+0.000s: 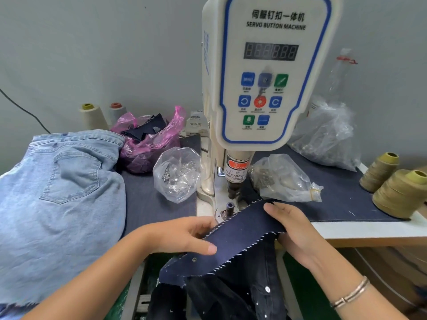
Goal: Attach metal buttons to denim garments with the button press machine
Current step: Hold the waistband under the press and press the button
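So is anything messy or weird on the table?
Nothing looks broken or spilled. The machine's number display shows no clear number. The clear bags of metal parts lie crumpled open beside the machine, and the dark denim strip held by both hands sits slanted near the lower die, not yet over it.

The button machine (265, 72) is set at the centre of the tabletop (369, 229). At 6 o'clock of it, a denim strip (242, 234) is held between the left hand (184, 234) and the right hand (298, 232), just before the lower die (229, 207). At 9 o'clock jeans (57, 199) are laid. Thread cones (397, 183) are placed at 3 o'clock, bags (178, 174) beside the machine's column.
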Available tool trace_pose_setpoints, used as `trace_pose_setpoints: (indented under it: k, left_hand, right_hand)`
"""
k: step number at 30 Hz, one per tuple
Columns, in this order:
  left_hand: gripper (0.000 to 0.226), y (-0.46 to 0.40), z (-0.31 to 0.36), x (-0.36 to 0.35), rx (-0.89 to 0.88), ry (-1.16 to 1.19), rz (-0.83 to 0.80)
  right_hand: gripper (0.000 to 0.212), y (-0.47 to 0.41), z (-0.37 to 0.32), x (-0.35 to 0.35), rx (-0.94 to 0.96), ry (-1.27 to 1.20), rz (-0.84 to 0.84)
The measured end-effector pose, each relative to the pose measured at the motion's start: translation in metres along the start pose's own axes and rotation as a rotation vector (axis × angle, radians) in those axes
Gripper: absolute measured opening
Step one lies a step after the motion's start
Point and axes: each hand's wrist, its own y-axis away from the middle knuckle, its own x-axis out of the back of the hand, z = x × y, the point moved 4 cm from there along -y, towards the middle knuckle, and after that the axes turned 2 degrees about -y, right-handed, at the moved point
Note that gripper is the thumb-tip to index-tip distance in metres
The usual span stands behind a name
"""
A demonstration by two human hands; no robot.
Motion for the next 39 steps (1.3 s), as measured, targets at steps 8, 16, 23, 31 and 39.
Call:
trace_pose_setpoints:
  k: [8,16,23,31,39]
  left_hand:
    - [0.02,0.009,-0.014,0.014,0.019,-0.097,0.125]
    - [0.009,0.014,-0.011,0.058,0.058,0.078,0.297]
    - [0.036,0.019,-0.021,0.063,0.014,-0.022,0.358]
    - [0.041,0.019,-0.036,0.07,0.016,0.074,0.437]
    - [0.035,0.01,-0.049,0.067,0.026,0.134,0.442]
  right_hand:
    - [0.021,-0.002,-0.012,0.009,0.017,0.028,-0.015]
    - [0.022,-0.021,0.0,0.021,-0.069,0.225,0.022]
    - [0.029,-0.04,0.004,-0.002,0.022,0.145,0.022]
    - [0.022,-0.053,0.014,-0.01,0.069,0.025,0.09]
    - [0.019,-0.055,0.031,-0.002,0.054,-0.081,0.162]
